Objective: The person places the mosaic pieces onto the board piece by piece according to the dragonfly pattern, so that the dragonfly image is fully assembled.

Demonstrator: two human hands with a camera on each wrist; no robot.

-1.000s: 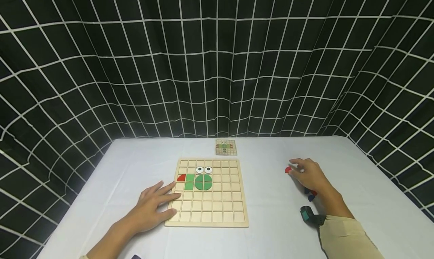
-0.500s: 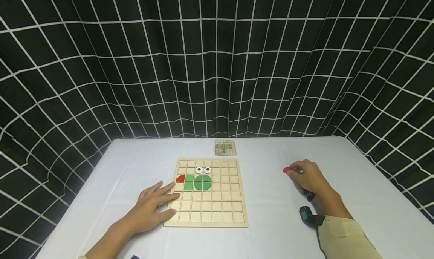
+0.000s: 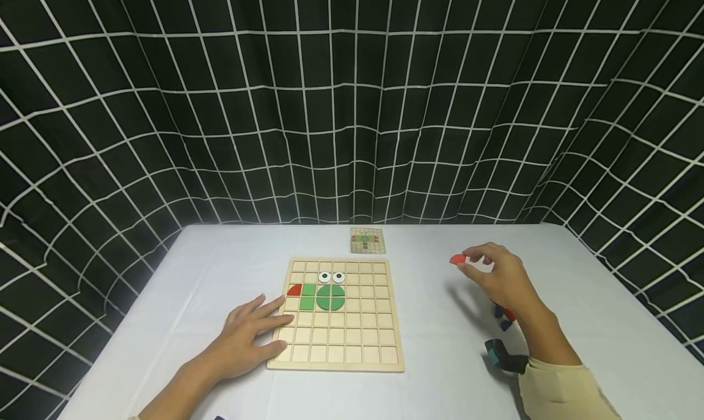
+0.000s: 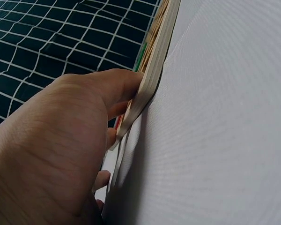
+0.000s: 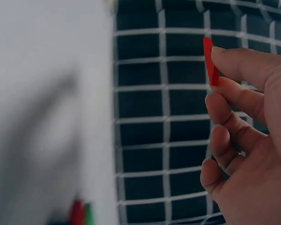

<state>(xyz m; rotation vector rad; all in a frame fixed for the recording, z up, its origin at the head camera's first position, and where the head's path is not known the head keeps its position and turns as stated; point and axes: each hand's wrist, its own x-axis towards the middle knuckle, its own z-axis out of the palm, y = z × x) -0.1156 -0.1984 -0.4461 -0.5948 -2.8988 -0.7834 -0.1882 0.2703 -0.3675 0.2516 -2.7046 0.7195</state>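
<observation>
My right hand (image 3: 503, 278) pinches a red rounded piece (image 3: 457, 259) between thumb and index finger, raised above the white table. In the right wrist view this red piece (image 5: 210, 63) is seen edge-on, the other fingers loosely bent. A square wooden grid board (image 3: 352, 335) lies at the middle. My left hand (image 3: 242, 335) rests with spread fingers on its left edge; the left wrist view shows the thumb against the board's rim (image 4: 147, 89). Set in the board are two eye discs (image 3: 332, 277), a green circle of quarter pieces (image 3: 324, 302), green squares (image 3: 308, 290) and a red quarter piece (image 3: 294, 290).
A small card (image 3: 376, 247) with a printed pattern lies behind the board. Loose blue pieces (image 3: 506, 326) and red ones lie beneath my right forearm, partly hidden. A wrist camera (image 3: 497, 353) juts from that wrist. Black grid-lined cloth (image 3: 352, 114) surrounds the table.
My right hand has taken the red piece from the table, lifted it and moved slightly left with it. The left hand stays on the board's edge.
</observation>
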